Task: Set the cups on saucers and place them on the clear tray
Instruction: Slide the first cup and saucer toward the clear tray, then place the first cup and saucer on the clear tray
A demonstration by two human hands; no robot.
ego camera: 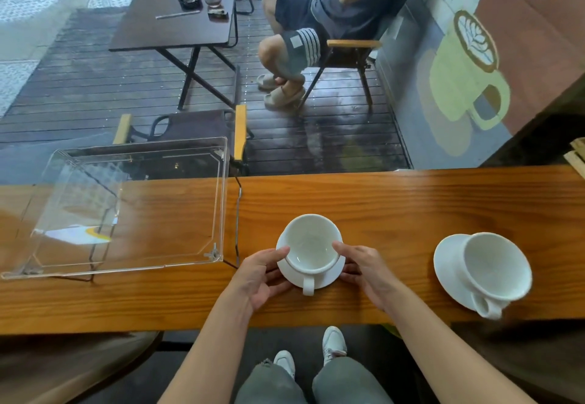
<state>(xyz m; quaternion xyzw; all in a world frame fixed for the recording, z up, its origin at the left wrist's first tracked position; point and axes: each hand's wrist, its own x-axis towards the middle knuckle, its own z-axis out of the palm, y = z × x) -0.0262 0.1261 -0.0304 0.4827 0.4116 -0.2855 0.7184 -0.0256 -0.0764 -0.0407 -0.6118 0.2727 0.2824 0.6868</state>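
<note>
A white cup [311,243] stands on a white saucer [326,277] at the middle of the wooden counter, its handle toward me. My left hand [262,274] holds the saucer's left edge, thumb against the cup. My right hand [364,269] holds the saucer's right edge, thumb touching the cup's rim. A second white cup [493,266] sits on its own saucer [449,264] at the right, untouched. The clear tray [218,201] lies empty on the counter to the left.
The wooden counter [395,201] runs left to right, its near edge just above my legs. Beyond its far edge is a dark deck with a folding chair [196,125], a small table [177,20] and a seated person [316,23].
</note>
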